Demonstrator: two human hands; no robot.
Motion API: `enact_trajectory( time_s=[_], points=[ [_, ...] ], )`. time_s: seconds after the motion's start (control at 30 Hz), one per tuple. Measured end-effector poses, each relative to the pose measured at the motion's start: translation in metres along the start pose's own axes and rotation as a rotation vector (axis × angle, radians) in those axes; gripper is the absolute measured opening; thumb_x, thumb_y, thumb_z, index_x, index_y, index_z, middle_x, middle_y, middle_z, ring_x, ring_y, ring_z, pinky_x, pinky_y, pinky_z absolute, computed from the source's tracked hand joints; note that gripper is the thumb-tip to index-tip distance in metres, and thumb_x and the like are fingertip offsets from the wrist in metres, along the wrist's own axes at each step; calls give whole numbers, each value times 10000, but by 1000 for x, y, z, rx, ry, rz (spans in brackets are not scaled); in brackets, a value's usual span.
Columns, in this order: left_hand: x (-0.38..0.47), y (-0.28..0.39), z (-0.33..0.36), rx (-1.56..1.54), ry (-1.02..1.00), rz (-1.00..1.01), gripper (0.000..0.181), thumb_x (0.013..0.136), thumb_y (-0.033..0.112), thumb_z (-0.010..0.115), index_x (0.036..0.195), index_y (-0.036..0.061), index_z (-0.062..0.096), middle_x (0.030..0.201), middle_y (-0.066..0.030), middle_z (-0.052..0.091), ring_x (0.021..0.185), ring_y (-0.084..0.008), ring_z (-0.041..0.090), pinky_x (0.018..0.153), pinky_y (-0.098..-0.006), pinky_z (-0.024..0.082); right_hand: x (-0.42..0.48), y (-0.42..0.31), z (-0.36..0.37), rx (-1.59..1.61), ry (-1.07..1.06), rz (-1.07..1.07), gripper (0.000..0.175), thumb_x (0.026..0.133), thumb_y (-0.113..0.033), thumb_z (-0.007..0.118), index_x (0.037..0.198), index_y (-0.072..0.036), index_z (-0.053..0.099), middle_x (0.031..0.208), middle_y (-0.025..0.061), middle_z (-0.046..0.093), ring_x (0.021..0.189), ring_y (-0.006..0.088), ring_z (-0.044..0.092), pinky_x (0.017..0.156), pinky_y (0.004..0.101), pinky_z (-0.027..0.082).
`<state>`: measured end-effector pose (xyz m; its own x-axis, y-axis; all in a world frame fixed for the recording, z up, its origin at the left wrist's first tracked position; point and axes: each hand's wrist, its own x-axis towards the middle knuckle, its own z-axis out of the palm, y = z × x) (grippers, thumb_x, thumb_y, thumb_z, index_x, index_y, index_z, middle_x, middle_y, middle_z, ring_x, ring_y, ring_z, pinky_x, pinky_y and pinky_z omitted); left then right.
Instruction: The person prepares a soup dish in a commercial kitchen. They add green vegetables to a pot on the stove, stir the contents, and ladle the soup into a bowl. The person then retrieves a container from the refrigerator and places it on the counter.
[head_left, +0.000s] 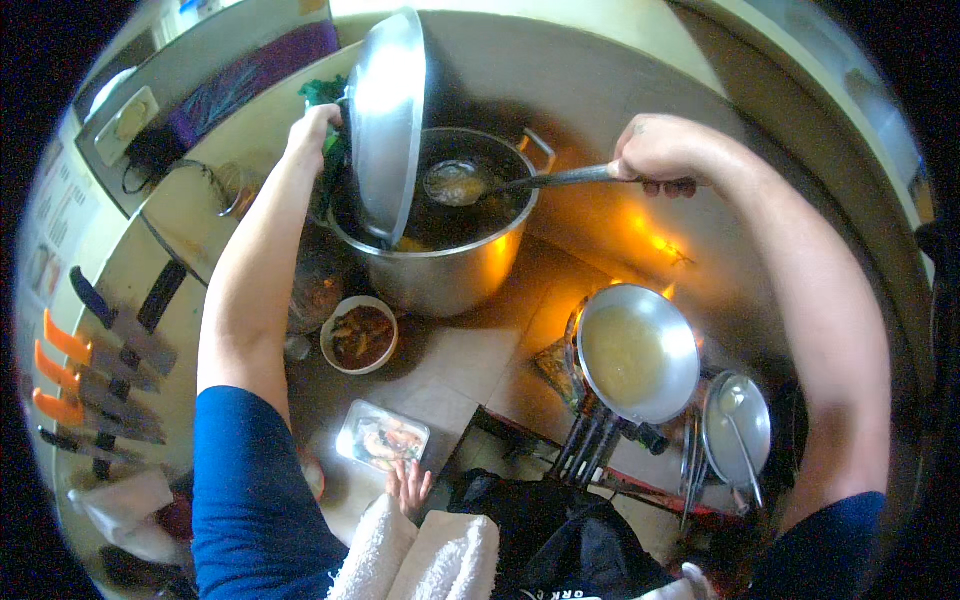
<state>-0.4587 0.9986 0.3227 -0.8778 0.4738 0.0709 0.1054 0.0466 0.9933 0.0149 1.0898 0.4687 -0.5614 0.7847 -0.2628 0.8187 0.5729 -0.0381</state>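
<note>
My left hand (319, 135) grips the handle of a large metal lid (386, 150), which is tilted on edge over the left side of a big metal stockpot (450, 277). My right hand (667, 154) holds a ladle (555, 178) by its handle from the right. The ladle's bowl is over the pot's mouth with liquid in it. Dark liquid shows inside the pot; the lid hides part of its contents.
Orange flames surround a metal pan (679, 337) of yellowish liquid on a gas burner (589, 442). Nearby are a bowl of dark red food (360, 337), a clear plastic container (352, 431), another person's hand (410, 484), a metal lid with a spoon (720, 442), and wall-hung knives (105, 397).
</note>
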Motion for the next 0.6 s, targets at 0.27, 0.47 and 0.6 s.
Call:
enact_trajectory(
  time_s=[0.27,0.47,0.6],
  points=[
    [34,-18,-3,-200,-106,-100,323,623,169,727,888,-12,687,948,-170,666,878,-300,618,812,-425,507,-67,50,-39,106,44,83,217,961,-253,660,996,-53,735,658,41,619,477,130,533,404,337,411],
    [39,-13,-4,-19,-7,-58,373,643,180,736,958,-11,682,990,-168,662,919,-302,632,854,-443,511,-119,113,-28,197,64,88,193,922,-222,675,915,-38,732,641,27,633,521,121,588,451,325,453],
    [22,-3,-7,-165,-100,-97,395,656,151,720,1004,-29,664,989,-165,659,902,-305,640,835,-457,526,-156,151,-3,200,44,182,205,902,-206,666,864,-13,727,642,27,643,553,125,615,527,333,487]
  ],
)
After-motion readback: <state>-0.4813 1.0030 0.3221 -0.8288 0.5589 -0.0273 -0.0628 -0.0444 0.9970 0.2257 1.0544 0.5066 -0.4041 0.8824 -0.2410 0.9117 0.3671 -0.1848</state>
